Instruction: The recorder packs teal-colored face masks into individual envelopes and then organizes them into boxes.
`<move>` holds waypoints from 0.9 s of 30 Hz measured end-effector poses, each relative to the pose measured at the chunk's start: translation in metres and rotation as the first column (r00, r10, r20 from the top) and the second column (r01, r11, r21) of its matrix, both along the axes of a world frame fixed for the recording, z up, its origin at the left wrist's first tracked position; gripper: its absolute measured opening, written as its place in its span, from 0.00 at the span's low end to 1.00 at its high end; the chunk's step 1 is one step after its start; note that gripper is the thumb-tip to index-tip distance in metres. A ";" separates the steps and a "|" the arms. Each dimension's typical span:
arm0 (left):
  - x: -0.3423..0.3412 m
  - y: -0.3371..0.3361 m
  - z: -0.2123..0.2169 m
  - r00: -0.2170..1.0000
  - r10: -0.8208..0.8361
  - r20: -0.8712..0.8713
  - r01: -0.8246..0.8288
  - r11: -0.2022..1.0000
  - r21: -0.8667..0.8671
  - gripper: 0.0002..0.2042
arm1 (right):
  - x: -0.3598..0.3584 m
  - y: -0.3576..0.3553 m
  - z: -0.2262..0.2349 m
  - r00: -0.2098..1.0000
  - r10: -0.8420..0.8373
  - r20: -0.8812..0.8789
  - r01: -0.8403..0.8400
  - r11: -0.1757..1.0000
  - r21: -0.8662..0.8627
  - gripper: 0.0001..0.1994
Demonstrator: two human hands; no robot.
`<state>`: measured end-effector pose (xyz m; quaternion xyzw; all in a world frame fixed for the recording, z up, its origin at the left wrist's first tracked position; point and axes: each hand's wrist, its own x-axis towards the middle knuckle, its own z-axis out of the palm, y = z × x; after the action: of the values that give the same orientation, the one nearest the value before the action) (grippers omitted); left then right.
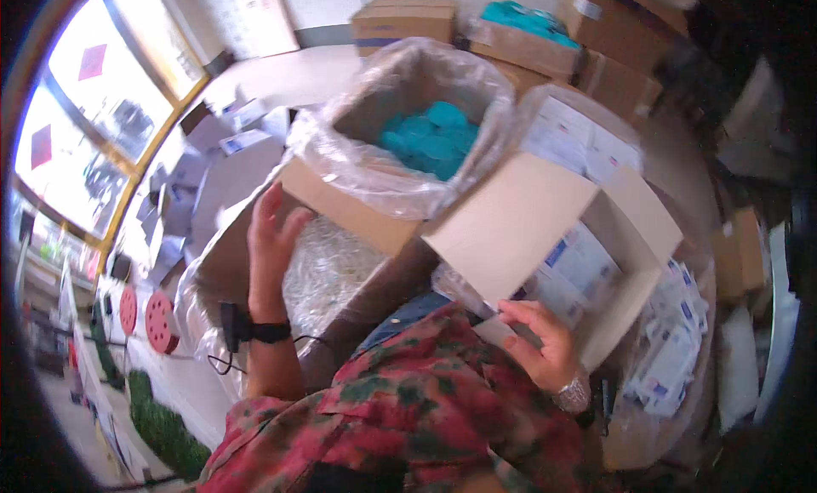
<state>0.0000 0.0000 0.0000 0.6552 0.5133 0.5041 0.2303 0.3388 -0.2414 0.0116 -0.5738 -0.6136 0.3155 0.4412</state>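
Observation:
My left hand (271, 238) reaches into a plastic-lined cardboard box (223, 263) at the left, fingers spread over crinkled clear plastic bags (328, 267). My right hand (540, 336) pinches a small white packet (496, 329) against the lower flap of an open cardboard box (519, 212) at the right. That box holds white and blue packets (579, 267). Between and behind them stands a bag-lined box (408, 182) with teal items (430, 136) inside.
More cardboard boxes (400, 21) are stacked at the back, one with teal items on top. A clear bag of white packets (672, 348) lies at the right. Grey flat pieces (230, 174) and red perforated discs (159, 321) lie at the left near windows.

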 end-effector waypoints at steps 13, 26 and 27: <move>0.164 -0.036 0.076 0.761 -0.649 -0.018 0.638 0.743 0.203 0.45 | 0.033 -0.067 -0.008 0.866 -0.482 -0.135 0.475 0.876 -0.082 0.07; 0.232 -0.087 0.092 0.733 -0.653 0.188 0.417 0.651 0.635 0.49 | 0.028 -0.063 -0.006 0.893 -0.449 -0.025 0.445 0.890 -0.101 0.07; 0.225 -0.080 0.095 0.723 -0.666 0.187 0.424 0.640 0.641 0.49 | 0.030 -0.064 -0.005 0.900 -0.435 -0.007 0.433 0.897 -0.093 0.08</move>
<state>0.2250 -0.0800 0.0954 0.6982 0.0553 0.6587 0.2749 0.3690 -0.3059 0.0071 -0.7108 -0.4494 0.2440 0.4830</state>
